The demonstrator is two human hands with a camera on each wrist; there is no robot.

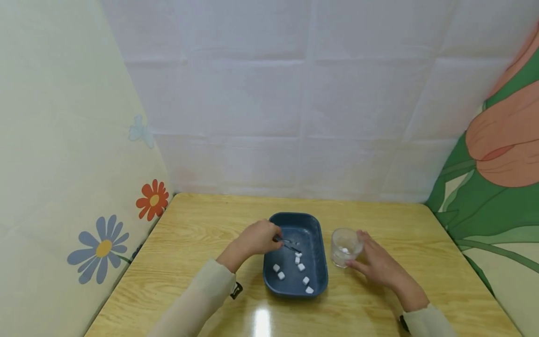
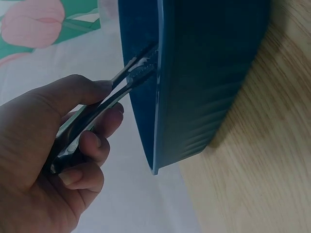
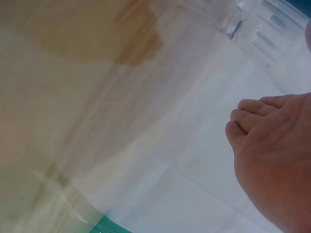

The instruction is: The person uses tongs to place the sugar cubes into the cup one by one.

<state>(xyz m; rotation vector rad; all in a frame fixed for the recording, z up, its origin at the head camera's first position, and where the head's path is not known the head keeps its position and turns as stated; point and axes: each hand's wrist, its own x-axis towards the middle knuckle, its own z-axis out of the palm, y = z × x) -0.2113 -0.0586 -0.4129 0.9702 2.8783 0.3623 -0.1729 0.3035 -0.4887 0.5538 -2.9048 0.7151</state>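
Note:
My left hand (image 1: 259, 238) grips small metal tongs (image 2: 90, 114) at the far left side of a dark blue tray (image 1: 294, 289). The arms of the tongs reach over the rim, spread apart, their tips near white cubes (image 1: 297, 260) that look like sugar cubes. Several such cubes lie scattered on the tray floor. To the right of the tray stands a clear glass (image 1: 340, 241) with at least one white cube (image 1: 345, 251) inside. My right hand (image 1: 376, 262) holds the glass from its right side, thumb low and fingers behind. Only part of this hand shows in the right wrist view.
Everything stands on a light wooden table (image 1: 202, 234). A white cloth (image 1: 248, 103) hangs behind it, with flower-printed panels (image 1: 497, 196) at both sides. Raised tray walls (image 2: 204, 82) surround the cubes.

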